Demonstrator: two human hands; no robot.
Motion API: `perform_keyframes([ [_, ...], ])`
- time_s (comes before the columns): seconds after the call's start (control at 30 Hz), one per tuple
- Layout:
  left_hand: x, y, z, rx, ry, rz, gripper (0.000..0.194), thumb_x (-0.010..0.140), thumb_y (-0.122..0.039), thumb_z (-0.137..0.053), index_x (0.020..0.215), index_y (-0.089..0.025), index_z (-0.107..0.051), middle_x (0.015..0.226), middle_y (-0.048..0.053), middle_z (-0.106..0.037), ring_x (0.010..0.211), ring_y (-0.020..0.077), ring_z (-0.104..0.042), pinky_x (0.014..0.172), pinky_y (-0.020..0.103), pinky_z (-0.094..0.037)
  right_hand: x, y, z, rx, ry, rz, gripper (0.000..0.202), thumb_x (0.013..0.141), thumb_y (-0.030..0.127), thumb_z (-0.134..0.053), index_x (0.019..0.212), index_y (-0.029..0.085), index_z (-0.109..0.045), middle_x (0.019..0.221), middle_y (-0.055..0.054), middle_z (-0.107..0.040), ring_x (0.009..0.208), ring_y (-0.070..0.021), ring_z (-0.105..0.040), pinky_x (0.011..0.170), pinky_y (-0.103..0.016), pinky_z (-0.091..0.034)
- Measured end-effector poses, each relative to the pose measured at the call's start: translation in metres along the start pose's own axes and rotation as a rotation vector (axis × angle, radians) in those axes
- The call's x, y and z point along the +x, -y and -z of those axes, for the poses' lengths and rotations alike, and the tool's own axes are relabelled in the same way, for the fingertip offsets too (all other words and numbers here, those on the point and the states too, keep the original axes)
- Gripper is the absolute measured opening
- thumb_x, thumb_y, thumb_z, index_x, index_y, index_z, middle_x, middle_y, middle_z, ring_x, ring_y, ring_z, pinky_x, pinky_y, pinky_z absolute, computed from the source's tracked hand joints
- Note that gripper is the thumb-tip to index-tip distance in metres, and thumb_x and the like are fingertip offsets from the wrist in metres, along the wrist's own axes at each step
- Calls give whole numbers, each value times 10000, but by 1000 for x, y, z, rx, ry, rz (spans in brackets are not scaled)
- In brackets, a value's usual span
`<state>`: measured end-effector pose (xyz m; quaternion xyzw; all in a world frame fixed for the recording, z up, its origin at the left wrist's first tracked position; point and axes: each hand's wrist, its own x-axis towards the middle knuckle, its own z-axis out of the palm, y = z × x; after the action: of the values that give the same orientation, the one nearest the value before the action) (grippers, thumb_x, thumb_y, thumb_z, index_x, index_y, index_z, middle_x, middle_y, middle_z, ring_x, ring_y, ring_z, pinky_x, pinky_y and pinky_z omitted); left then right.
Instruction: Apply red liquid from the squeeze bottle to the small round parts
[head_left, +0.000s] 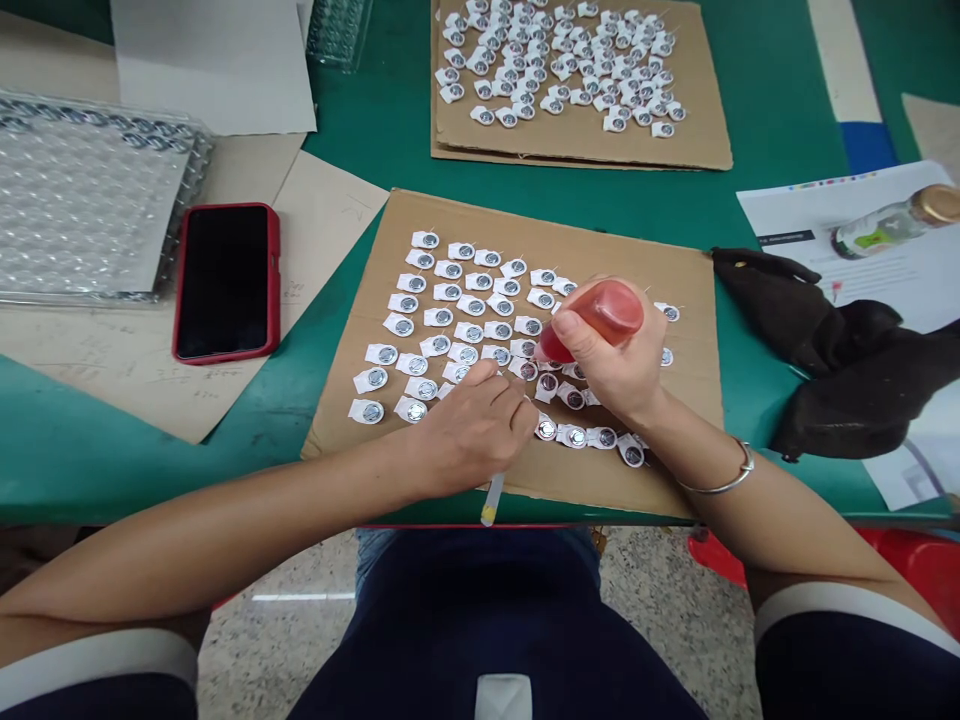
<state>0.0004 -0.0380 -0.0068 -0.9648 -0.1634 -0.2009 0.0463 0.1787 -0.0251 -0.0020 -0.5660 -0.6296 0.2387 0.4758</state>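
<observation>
My right hand (634, 370) is wrapped round a red squeeze bottle (604, 318), tipped so its narrow end points down and left at the small parts. My left hand (469, 430) is closed, fingertips pinched low over the cardboard sheet (615, 492). Out of its lower side sticks a slim whitish tool handle (492, 495) with a yellow end; its working tip is hidden. Rows of small round silvery discs with white tabs (367, 411) lie on the cardboard around both hands. Several discs near the bottle look reddish; others are covered by my hands.
Another cardboard board (577, 150) full of similar discs lies at the back. At left are a red-cased phone (227, 282), brown paper (315, 220) and a bubble-wrap packet (82, 210). A dark cloth item (855, 370), printed paper (802, 215) and a glass bottle (885, 228) occupy the right.
</observation>
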Motion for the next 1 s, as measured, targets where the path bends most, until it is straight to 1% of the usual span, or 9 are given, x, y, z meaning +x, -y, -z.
perform_keyframes([
  [0.17, 0, 1, -1, -22, -8, 18, 193, 771, -9, -402, 654, -132, -493, 638, 59, -584, 605, 162, -507, 635, 355, -433, 1, -1, 1, -26, 5, 10, 239, 710, 433, -623, 756, 207, -560, 709, -17, -575, 647, -134, -538, 632, -347, -456],
  [0.3, -1, 3, -3, -59, -24, 23, 202, 790, -24, -382, 658, -130, -491, 640, 62, -580, 630, 163, -520, 634, 348, -436, 1, -1, 2, -54, -1, 26, 240, 705, 435, -626, 742, 209, -553, 689, -14, -568, 639, -138, -530, 615, -344, -449],
  [0.57, 0, 3, -2, -61, 5, 25, 209, 780, -23, -379, 653, -132, -504, 669, 77, -597, 623, 170, -520, 607, 339, -421, 1, 0, 3, -86, -21, 64, 222, 696, 409, -643, 722, 212, -544, 676, -6, -572, 629, -132, -523, 614, -337, -440],
  [0.83, 1, 3, -2, -69, -4, 23, 217, 797, -46, -386, 634, -129, -502, 650, 75, -598, 585, 159, -504, 581, 328, -403, 2, 2, 5, -78, -7, 94, 200, 687, 367, -662, 714, 208, -544, 669, -4, -577, 615, -127, -521, 608, -329, -436],
  [1.0, 1, 3, -3, -95, -22, 22, 242, 796, -38, -366, 612, -131, -493, 602, 61, -567, 585, 154, -490, 590, 322, -384, 2, 1, 4, -88, 6, 102, 221, 685, 398, -658, 712, 213, -541, 673, -4, -574, 624, -131, -527, 608, -333, -440],
])
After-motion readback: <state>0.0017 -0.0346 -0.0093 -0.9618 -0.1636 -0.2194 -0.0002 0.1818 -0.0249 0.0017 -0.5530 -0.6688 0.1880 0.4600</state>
